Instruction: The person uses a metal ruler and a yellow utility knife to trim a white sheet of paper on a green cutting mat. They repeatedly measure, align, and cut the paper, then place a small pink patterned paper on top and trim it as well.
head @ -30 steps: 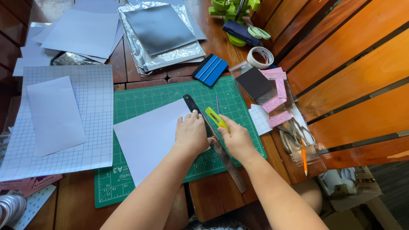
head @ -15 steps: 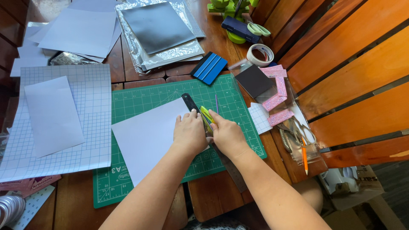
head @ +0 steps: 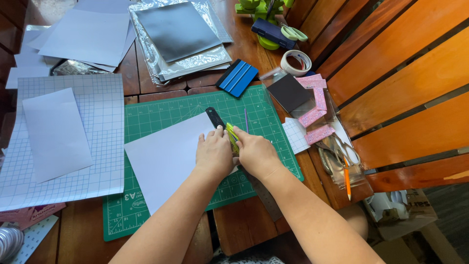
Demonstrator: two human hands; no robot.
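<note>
Flat, left hand (head: 213,155) pressing smooth white sheet (head: 163,159), right hand (head: 254,152) gripping yellow-green cutter (head: 231,137)

Both forearms bare, reaching up from the lower edge and angled toward each other. Left hand (head: 214,154) palm down, fingers together, pressed flat. Right hand (head: 255,152) just beside it, nearly touching, knuckles up, fingers curled closed in a grip, wrist straight and low, thumb side toward the left hand.

Your silvery foil pouch (head: 195,61) is lying at the table's far middle, a dark square sheet on top. A pink flat packet (head: 29,213) is peeking out at your near-left edge.
</note>
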